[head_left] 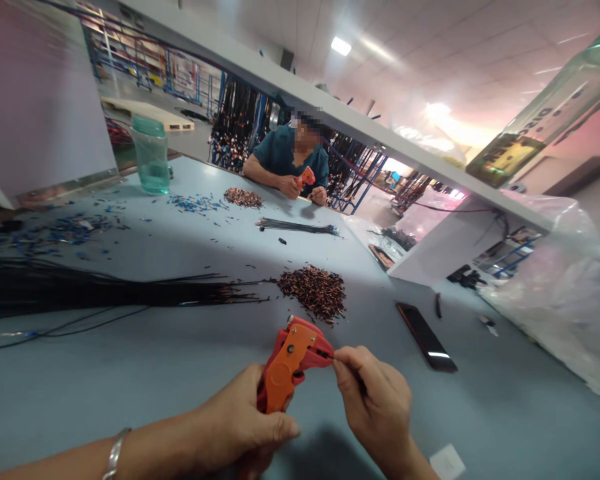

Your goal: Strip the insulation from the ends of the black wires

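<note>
An orange and red wire stripper (pixel 287 363) is gripped in my left hand (pixel 253 417), its jaws pointing right. At the jaw tip my right hand (pixel 375 393) is closed in a pinch. What sits between those fingertips is too small and hidden to make out. Just beyond the stripper lies a heap of short dark and copper-coloured pieces (pixel 314 292). A thick bundle of black wires (pixel 130 293) stretches in from the left, its ends close to that heap.
Right of my hands lies a phone (pixel 427 337). Blue bits (pixel 75 230) are scattered at the left, near a green bottle (pixel 151 157). Across the table a person (pixel 293 157) holds another orange tool (pixel 306 177), beside a smaller wire bundle (pixel 297 227). Clear plastic bags (pixel 550 287) stand at the right.
</note>
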{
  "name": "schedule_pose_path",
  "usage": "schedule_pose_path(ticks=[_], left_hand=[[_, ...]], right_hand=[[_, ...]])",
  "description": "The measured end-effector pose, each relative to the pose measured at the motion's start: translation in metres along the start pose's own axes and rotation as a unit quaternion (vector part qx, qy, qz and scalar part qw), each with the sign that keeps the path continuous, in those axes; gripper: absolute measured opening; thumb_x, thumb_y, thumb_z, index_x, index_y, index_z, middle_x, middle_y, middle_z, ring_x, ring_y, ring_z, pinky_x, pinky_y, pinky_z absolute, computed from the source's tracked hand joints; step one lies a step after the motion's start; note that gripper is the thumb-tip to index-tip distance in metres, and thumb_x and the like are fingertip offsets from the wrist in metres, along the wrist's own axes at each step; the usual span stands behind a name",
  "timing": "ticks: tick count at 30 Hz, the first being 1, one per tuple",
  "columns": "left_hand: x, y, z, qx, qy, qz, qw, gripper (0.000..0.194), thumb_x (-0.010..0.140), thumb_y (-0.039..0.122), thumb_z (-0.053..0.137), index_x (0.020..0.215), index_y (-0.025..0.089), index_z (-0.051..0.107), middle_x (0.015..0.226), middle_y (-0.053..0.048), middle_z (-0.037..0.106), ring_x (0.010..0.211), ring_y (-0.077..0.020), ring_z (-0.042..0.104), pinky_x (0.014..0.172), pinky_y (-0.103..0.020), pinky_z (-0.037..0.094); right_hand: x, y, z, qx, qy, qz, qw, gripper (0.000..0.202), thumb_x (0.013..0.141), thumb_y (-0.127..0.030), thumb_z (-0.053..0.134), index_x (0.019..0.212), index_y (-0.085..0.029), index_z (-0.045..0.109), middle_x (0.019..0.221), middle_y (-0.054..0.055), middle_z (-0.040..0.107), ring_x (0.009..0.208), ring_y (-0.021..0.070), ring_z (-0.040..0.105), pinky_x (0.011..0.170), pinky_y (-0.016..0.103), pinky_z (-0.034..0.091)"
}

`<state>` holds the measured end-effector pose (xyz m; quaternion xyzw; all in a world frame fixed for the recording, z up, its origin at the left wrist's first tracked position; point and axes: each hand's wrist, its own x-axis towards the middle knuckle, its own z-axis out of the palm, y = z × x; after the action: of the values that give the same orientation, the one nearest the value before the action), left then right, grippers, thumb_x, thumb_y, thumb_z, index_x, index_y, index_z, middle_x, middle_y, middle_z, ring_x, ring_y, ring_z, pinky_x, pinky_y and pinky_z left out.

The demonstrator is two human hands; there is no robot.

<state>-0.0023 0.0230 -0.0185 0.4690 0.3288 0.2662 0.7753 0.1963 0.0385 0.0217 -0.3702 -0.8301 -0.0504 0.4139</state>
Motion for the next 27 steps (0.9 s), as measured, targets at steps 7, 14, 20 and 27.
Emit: schedule_pose_path(ticks=[7, 14, 20, 27], left_hand=[[0.001, -0.004, -0.004, 0.011, 0.015, 0.026, 0.999, 0.038, 0.068, 0.043, 0.073, 0.063, 0.022, 0.040, 0.037, 0.009, 0.039, 0.029, -0.0068, 0.037, 0.030, -0.018, 0.025], [0.003, -0.007, -0.003, -0.019, 0.009, 0.011, 1.000, 0.052, 0.062, 0.056, 0.078, 0.067, 0.023, 0.038, 0.033, 0.011, 0.039, 0.025, -0.0068, 0.035, 0.027, -0.017, 0.028], [0.005, -0.005, -0.005, -0.123, 0.033, 0.026, 0.991, 0.052, 0.065, 0.051, 0.079, 0.069, 0.024, 0.035, 0.038, 0.014, 0.036, 0.027, -0.0041, 0.031, 0.031, -0.016, 0.029], [0.004, 0.000, -0.013, -0.091, 0.001, 0.074, 0.993, 0.036, 0.070, 0.036, 0.078, 0.081, 0.017, 0.049, 0.060, 0.002, 0.063, 0.054, -0.0130, 0.059, 0.056, -0.026, 0.046]], right_hand=[[-0.003, 0.002, 0.001, -0.007, -0.008, -0.005, 1.000, 0.012, 0.092, -0.008, 0.051, 0.092, -0.018, 0.059, 0.062, -0.002, 0.056, 0.048, 0.0109, 0.051, 0.049, 0.024, 0.037], [-0.002, 0.005, 0.004, 0.005, -0.018, 0.009, 1.000, 0.012, 0.093, -0.010, 0.052, 0.089, -0.018, 0.059, 0.062, -0.003, 0.056, 0.049, 0.0104, 0.051, 0.050, 0.023, 0.037], [0.001, 0.016, -0.003, -0.013, -0.003, 0.043, 0.999, 0.010, 0.092, -0.013, 0.053, 0.088, -0.019, 0.059, 0.063, -0.004, 0.056, 0.048, 0.0096, 0.051, 0.050, 0.021, 0.038], [0.001, 0.021, -0.001, -0.018, 0.015, 0.073, 0.997, 0.009, 0.092, -0.015, 0.055, 0.086, -0.019, 0.060, 0.061, -0.005, 0.053, 0.045, 0.0090, 0.047, 0.047, 0.020, 0.038]])
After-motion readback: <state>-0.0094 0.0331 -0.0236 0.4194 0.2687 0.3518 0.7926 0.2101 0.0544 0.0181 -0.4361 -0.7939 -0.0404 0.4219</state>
